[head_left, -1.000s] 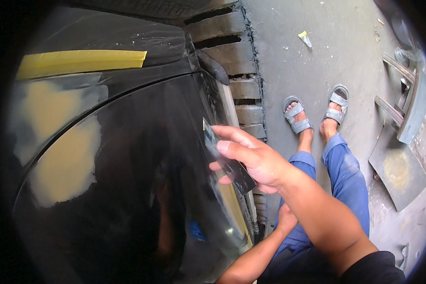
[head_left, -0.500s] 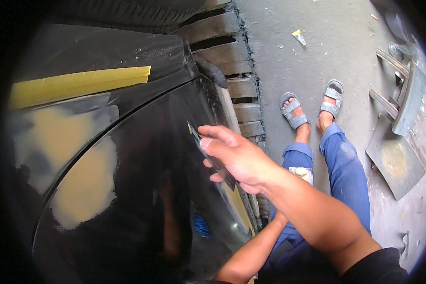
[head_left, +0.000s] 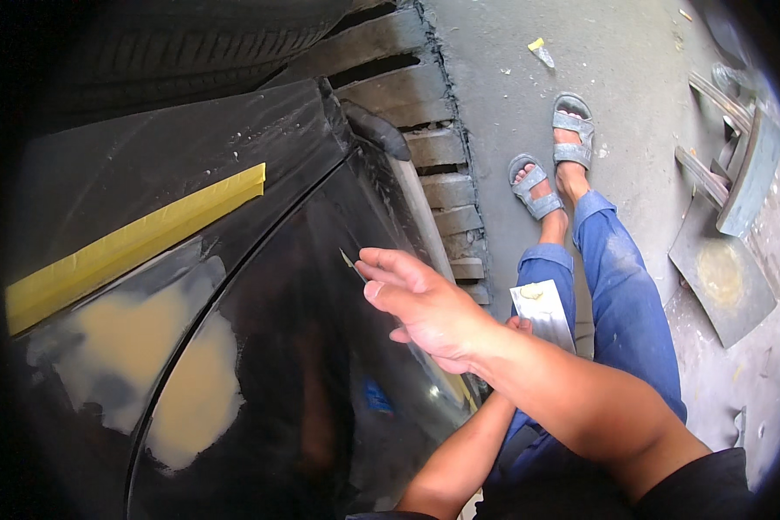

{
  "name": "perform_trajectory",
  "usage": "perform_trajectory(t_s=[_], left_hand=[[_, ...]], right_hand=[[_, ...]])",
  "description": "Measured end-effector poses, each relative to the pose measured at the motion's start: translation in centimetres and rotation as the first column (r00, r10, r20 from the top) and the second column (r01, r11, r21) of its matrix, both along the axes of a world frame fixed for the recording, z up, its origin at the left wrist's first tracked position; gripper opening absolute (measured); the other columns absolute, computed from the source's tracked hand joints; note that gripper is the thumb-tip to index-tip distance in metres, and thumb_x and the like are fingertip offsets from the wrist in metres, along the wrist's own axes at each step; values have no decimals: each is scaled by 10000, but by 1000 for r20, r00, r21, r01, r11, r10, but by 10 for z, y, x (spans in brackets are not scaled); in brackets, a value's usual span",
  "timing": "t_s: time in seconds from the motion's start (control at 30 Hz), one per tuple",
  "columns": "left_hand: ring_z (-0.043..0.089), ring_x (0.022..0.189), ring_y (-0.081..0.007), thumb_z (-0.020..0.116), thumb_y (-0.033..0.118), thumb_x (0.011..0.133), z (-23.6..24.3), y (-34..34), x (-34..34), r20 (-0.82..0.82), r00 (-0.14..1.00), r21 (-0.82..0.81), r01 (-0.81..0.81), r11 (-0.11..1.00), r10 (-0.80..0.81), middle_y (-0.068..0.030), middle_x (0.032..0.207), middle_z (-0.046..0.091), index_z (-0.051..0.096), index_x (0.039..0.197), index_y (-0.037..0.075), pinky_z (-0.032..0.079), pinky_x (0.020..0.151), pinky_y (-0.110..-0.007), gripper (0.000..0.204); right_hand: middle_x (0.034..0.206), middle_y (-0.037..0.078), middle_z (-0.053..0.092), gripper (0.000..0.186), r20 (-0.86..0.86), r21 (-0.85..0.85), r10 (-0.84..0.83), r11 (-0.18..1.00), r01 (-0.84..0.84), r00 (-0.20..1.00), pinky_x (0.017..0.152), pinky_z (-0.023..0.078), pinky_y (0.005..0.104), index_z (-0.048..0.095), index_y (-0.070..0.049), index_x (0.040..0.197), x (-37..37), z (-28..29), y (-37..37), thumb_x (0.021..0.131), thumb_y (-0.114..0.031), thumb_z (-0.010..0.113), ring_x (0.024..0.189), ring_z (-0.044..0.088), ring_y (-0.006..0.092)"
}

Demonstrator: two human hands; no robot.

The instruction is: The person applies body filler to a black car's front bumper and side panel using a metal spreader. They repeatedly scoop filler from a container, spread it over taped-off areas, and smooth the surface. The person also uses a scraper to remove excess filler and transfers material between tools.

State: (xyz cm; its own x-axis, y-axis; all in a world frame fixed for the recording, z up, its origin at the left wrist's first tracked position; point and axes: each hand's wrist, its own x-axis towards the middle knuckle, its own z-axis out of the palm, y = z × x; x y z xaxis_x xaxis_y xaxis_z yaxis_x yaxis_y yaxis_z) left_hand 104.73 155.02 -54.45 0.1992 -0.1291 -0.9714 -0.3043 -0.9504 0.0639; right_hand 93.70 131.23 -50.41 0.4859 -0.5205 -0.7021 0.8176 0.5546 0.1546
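My right hand (head_left: 429, 312) is closed around a thin putty spreader (head_left: 348, 262), seen almost edge-on, with a little yellowish putty at its tip. It hovers over a glossy black car panel (head_left: 286, 286); whether the tip touches cannot be told. Behind my right forearm, the fingers of my left hand (head_left: 520, 324) grip a flat pale putty board (head_left: 546, 321), which carries a dab of yellow putty (head_left: 533, 292). Two beige filler patches, one (head_left: 121, 334) left of a dark panel gap and one (head_left: 198, 394) right of it, show on the car.
Yellow masking tape (head_left: 147, 238) runs along the panel above the patches. A tyre (head_left: 191, 52) is at the upper left, beside a slatted floor grate (head_left: 399, 69). Metal scraps (head_left: 750, 173) and a grey plate (head_left: 719, 277) lie at the right. My sandalled feet (head_left: 572, 130) stand on concrete.
The view has shifted, so the car panel sits lower in it. More of the putty board shows beside my right forearm. My right foot has stepped forward. The spreader stays in my right hand.
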Motion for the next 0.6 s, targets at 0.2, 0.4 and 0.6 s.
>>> perform_trajectory(t_s=[0.2, 0.4, 0.6], left_hand=[[475, 838, -67, 543, 275, 954, 19, -34, -24, 102, 992, 79, -78, 994, 70, 24, 899, 579, 567, 1028, 58, 389, 784, -238, 231], [470, 821, -63, 528, 268, 961, 17, -33, -22, -41, 994, 4, -97, 995, 97, 25, 900, 574, 562, 1057, 52, 392, 767, -237, 239], [445, 825, -83, 587, 282, 933, 8, -8, 1, -34, 998, -53, 48, 997, -50, -11, 937, 527, 505, 1089, 32, 394, 741, -252, 305]], right_hand=[[1408, 223, 392, 501, -116, 61, -18, 998, 25, 993, 1080, 289, 323, 333, 31, 1374, 3, 7, -17, 929, -108, 515, 1319, 376, 255], [1351, 235, 455, 448, -200, 6, -54, 998, 56, 978, 1060, 326, 324, 381, 47, 1333, 17, 11, -18, 921, -77, 506, 1284, 428, 267], [1485, 48, 341, 565, -61, -71, 112, 991, -117, 992, 988, 314, 524, 267, -116, 1436, -13, -6, -12, 934, -279, 468, 1349, 305, 232]])
